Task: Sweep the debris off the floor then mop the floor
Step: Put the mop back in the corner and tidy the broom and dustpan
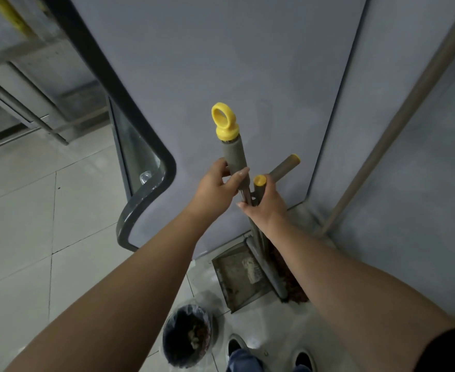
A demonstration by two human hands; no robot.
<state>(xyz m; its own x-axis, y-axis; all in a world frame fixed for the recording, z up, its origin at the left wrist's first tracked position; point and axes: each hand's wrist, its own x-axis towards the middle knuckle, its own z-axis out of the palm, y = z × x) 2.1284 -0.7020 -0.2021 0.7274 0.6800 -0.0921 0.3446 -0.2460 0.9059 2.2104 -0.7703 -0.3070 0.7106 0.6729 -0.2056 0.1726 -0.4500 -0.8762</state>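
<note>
Up front, the left hand (215, 185) grips the grey foam sleeve of the broom handle (234, 159), its yellow ring cap (224, 122) standing above the fingers. Just beside it, the right hand (264, 204) curls round the dustpan handle (282, 167), a yellow end cap (259, 180) poking above the thumb. Below the right hand the dustpan (237, 275) sits on the tiled floor (33, 210) with the broom head (288, 277) against it. Nearer the feet, below the left hand, stands a lined bin (187, 336) holding debris.
</note>
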